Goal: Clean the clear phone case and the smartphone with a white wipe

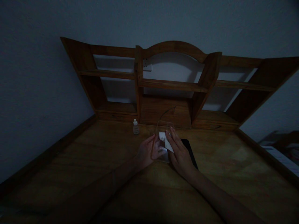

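Note:
My left hand (146, 152) holds a clear, transparent phone case (162, 140) upright by its left edge above the wooden desk (93, 168). A small white cloth (166, 141) is pressed against the inside of the case by the fingers of my right hand (179, 152). Partly hidden under my right hand, a dark flat phone (189, 149) lies on the desk. The light is dim.
A small white dropper bottle (136, 127) stands on the desk just left of the hands, near the wooden shelf unit (173, 84) against the wall. A wall socket (147, 66) shows behind the shelves. Pale objects (282, 155) lie beyond the desk's right edge.

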A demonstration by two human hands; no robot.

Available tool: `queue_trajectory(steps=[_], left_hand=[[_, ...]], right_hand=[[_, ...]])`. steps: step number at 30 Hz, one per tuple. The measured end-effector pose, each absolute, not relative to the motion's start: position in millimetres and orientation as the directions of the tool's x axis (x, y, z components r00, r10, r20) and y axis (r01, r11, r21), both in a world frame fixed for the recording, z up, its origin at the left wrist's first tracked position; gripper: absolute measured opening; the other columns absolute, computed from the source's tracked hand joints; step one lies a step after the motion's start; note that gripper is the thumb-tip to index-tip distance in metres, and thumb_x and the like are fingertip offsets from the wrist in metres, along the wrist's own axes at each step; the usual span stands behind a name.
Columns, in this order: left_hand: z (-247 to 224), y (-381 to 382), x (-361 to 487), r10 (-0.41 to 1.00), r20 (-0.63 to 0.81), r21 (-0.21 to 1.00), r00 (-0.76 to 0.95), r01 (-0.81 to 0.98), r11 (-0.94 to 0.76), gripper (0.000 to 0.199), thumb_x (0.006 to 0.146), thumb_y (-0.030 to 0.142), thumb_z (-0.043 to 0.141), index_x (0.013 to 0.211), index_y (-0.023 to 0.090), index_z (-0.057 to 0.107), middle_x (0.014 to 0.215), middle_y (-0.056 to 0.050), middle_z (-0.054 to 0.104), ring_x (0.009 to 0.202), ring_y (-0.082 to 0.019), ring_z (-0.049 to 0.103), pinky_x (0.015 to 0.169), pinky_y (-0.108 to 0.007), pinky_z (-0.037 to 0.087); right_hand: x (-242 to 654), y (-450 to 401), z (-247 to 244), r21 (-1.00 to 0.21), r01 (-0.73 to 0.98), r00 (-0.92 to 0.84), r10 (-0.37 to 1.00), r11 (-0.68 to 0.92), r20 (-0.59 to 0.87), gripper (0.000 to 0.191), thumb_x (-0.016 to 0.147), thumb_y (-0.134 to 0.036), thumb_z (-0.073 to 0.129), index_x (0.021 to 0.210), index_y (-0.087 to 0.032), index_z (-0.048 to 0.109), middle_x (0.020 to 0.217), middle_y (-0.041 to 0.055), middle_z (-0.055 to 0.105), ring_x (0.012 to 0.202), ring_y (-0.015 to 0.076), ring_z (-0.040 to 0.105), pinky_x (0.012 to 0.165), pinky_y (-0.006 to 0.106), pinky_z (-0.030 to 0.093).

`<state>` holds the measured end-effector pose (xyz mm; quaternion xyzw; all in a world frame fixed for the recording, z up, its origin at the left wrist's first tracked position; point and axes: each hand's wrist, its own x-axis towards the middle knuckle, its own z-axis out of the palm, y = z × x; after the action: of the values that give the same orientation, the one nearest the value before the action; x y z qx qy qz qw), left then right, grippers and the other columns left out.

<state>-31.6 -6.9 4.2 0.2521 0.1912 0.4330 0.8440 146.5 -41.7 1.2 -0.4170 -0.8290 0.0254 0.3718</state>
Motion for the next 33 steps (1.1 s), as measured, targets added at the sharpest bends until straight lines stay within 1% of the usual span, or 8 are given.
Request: queue_trajectory(steps=[2,4,8,11,16,22,28,33], left_hand=[[0,-4,-32,0.801,-0.08,0.539,0.594,-0.65,0.536,0.028,0.099,0.038,0.047,0.106,0.019,0.067,0.103,-0.006,0.068,0.092,-0.019,0.066,0.09,-0.037,0.051],[-4,-2,-32,0.786,-0.059,0.517,0.615,-0.655,0.551,0.031,0.1,0.041,0.046,0.108,0.019,0.066,0.107,-0.008,0.067,0.096,-0.021,0.066,0.095,-0.04,0.05],[-4,-3,-30,0.804,-0.077,0.562,0.59,-0.64,0.524,0.036,0.101,0.041,0.046,0.12,0.016,0.063,0.122,-0.013,0.065,0.109,-0.025,0.065,0.101,-0.045,0.049],[-2,-5,-28,0.814,-0.106,0.588,0.571,-0.624,0.514,0.038,0.103,0.04,0.043,0.125,0.016,0.062,0.13,-0.014,0.062,0.115,-0.024,0.063,0.102,-0.044,0.049],[-10,-2,-26,0.806,-0.055,0.625,0.589,-0.609,0.488,0.039,0.103,0.04,0.041,0.13,0.018,0.06,0.135,-0.013,0.06,0.12,-0.024,0.061,0.104,-0.041,0.048],[-17,2,-24,0.818,-0.122,0.633,0.562,-0.591,0.5,0.036,0.101,0.039,0.048,0.124,0.015,0.063,0.125,-0.013,0.066,0.107,-0.023,0.067,0.098,-0.038,0.051],[2,-7,-19,0.815,-0.114,0.574,0.568,-0.631,0.521,0.038,0.102,0.037,0.046,0.131,0.018,0.061,0.117,-0.011,0.069,0.096,-0.019,0.069,0.088,-0.03,0.053],[10,-11,-18,0.862,-0.218,0.594,0.457,-0.639,0.489,0.031,0.102,0.034,0.047,0.121,0.018,0.066,0.107,-0.007,0.072,0.081,-0.016,0.068,0.079,-0.028,0.053]], right_hand=[[146,-43,2,-0.416,0.663,-0.312,0.735,0.623,0.602,0.075,0.094,-0.007,0.037,0.161,-0.03,0.01,0.167,0.0022,-0.002,0.154,0.0276,0.013,0.119,0.057,0.032],[146,-43,3,-0.465,0.648,-0.243,0.742,0.604,0.626,0.074,0.092,-0.005,0.038,0.159,-0.028,0.017,0.167,0.0026,-0.004,0.153,0.0277,0.014,0.119,0.055,0.033],[150,-39,0,-0.47,0.625,-0.188,0.705,0.623,0.684,0.062,0.09,-0.003,0.039,0.148,-0.024,0.041,0.168,0.0027,0.004,0.153,0.0267,0.016,0.121,0.053,0.03],[154,-34,-5,-0.475,0.598,-0.208,0.697,0.646,0.686,0.061,0.091,-0.001,0.037,0.145,-0.027,0.048,0.167,-0.0004,0.011,0.152,0.0244,0.02,0.121,0.049,0.032],[157,-31,-10,-0.476,0.553,-0.284,0.692,0.684,0.664,0.068,0.092,0.0,0.036,0.152,-0.031,0.039,0.166,-0.0016,0.015,0.152,0.0221,0.019,0.123,0.047,0.028],[158,-31,-9,-0.456,0.57,-0.326,0.698,0.683,0.638,0.066,0.095,-0.004,0.038,0.155,-0.031,0.034,0.166,-0.0007,0.017,0.152,0.0216,0.02,0.123,0.047,0.027],[158,-30,-9,-0.429,0.576,-0.356,0.686,0.696,0.635,0.067,0.093,-0.004,0.037,0.155,-0.029,0.034,0.166,0.0009,0.016,0.152,0.0225,0.021,0.124,0.05,0.025],[154,-32,-6,-0.336,0.641,-0.451,0.693,0.69,0.563,0.065,0.099,-0.013,0.037,0.16,-0.027,0.019,0.166,0.0031,0.014,0.154,0.024,0.011,0.124,0.054,0.019]])
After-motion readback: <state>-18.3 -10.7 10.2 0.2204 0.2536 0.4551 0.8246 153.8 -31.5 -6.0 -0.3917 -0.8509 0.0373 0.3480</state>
